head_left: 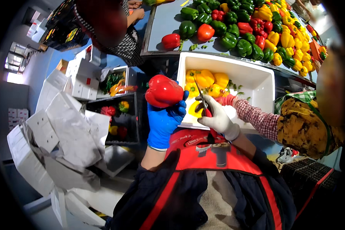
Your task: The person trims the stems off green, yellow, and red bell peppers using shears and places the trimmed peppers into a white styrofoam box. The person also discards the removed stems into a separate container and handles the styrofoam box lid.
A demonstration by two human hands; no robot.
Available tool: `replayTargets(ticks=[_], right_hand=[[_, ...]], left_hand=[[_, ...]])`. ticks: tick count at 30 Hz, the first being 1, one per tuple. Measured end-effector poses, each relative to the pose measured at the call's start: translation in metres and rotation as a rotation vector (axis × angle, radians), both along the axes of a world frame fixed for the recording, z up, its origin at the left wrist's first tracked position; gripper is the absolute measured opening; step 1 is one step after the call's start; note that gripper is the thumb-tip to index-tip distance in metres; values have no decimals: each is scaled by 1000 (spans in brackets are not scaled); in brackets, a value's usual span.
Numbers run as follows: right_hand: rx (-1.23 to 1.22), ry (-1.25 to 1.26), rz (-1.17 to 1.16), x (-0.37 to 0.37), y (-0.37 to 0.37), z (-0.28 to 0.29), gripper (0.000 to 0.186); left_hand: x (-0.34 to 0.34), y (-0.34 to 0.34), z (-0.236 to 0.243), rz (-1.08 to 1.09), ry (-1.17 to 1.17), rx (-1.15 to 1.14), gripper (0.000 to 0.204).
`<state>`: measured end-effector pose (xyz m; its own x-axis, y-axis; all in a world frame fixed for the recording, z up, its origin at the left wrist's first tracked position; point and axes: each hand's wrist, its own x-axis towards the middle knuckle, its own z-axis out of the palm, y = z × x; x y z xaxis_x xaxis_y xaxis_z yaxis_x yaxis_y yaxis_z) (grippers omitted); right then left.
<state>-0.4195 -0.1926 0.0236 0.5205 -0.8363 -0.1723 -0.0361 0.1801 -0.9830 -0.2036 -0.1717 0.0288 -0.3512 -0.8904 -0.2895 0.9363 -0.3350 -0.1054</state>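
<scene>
My left hand (168, 115), in a blue glove, grips a large red bell pepper (163, 90) left of a white foam box (260, 88). My right hand (218, 120), in a white glove, holds scissors (206, 107) with red handles, blades pointing up over the box. Inside lie several yellow peppers (204, 78) and small green stem scraps. Just beyond my right hand, a co-worker's red-gloved hand (227, 99), with a checked sleeve, reaches into the box, partly hidden by my glove.
A table (165, 23) ahead bears many green, red and yellow peppers (243, 46). At left are a black crate (133, 115), another foam box (126, 78) and stacked white foam pieces (71, 134). One co-worker (120, 46) stands at upper left, another (303, 122) at right beside a black crate (310, 186).
</scene>
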Motion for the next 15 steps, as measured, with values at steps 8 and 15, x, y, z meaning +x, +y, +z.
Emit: replayTargets(ticks=[8, 15], right_hand=[[-173, -186, 248, 6, -23, 10, 65], [-117, -135, 511, 19, -15, 14, 66]], left_hand=[[-35, 81, 8, 43, -402, 168, 60], [-54, 112, -11, -47, -368, 209, 82]])
